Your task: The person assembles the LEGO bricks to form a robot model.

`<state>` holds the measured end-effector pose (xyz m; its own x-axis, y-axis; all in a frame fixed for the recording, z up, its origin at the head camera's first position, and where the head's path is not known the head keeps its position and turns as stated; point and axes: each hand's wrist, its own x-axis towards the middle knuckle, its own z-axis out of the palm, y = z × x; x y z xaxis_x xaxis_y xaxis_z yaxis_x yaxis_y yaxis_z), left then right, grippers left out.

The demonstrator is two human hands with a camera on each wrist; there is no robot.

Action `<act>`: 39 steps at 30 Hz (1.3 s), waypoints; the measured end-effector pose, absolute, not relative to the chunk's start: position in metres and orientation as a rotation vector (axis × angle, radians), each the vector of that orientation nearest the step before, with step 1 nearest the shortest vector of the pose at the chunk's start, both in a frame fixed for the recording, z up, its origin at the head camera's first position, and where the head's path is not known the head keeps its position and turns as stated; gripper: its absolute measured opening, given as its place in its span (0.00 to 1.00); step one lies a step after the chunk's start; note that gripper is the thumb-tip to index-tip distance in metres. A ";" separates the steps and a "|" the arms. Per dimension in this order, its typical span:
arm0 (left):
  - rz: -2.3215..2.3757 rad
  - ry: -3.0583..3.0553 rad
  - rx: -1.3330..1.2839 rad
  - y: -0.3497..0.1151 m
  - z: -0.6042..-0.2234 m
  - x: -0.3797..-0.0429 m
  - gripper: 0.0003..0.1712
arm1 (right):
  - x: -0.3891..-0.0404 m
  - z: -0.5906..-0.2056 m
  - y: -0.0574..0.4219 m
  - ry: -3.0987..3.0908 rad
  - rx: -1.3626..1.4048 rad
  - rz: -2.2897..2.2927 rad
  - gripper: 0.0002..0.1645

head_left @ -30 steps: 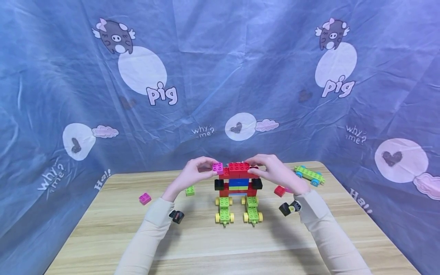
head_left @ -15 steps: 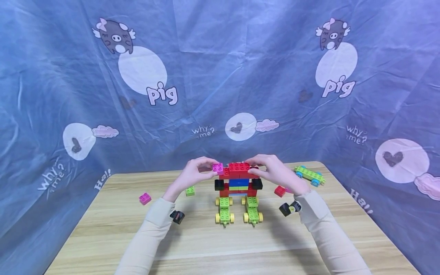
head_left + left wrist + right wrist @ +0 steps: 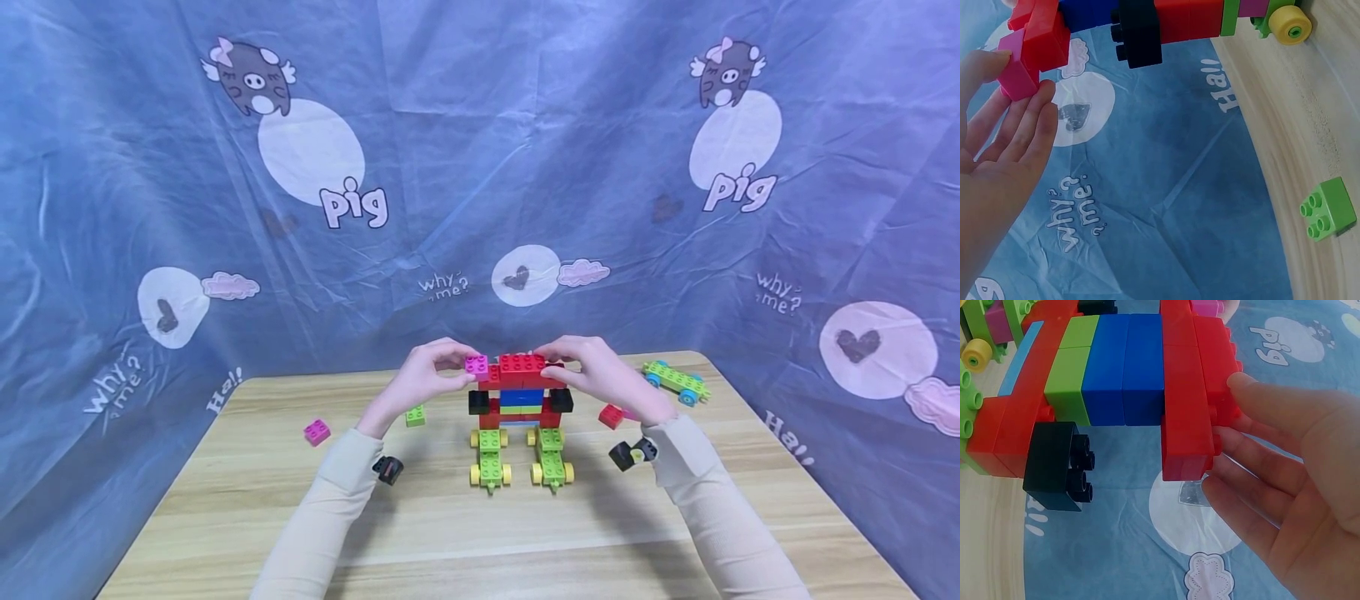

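Observation:
A figure built of toy building bricks stands mid-table on two green wheeled bases [image 3: 491, 471] with yellow wheels. Its body has blue bricks [image 3: 1124, 369], a lime layer, red bricks and black bricks [image 3: 1139, 34] sticking out at the sides. Between thumb and fingers my left hand [image 3: 426, 372] pinches a pink brick [image 3: 1017, 70] on the left end of the top red row. At the other side, my right hand [image 3: 596, 375] grips the topmost red brick [image 3: 1213, 359], thumb on one face and fingers behind it.
Left of the figure lie a pink brick [image 3: 317, 432] and a green brick [image 3: 416, 416]. To the right are a red brick [image 3: 611, 416], a pink piece partly behind the wrist, and a green wheeled base [image 3: 677, 382] with blue wheels. A blue cloth [image 3: 450, 167] hangs behind the table.

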<state>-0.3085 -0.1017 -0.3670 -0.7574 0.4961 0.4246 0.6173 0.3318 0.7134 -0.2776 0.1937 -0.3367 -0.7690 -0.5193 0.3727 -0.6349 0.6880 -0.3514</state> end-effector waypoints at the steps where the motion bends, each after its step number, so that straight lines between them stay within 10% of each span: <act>1: -1.391 -2.456 -1.037 -0.101 -0.366 -0.308 0.18 | -0.277 -0.337 0.194 -2.657 0.925 0.688 0.22; 39: -1.100 -2.504 -1.068 -0.097 -0.357 -0.301 0.18 | -0.276 -0.338 0.194 -2.665 0.910 0.711 0.22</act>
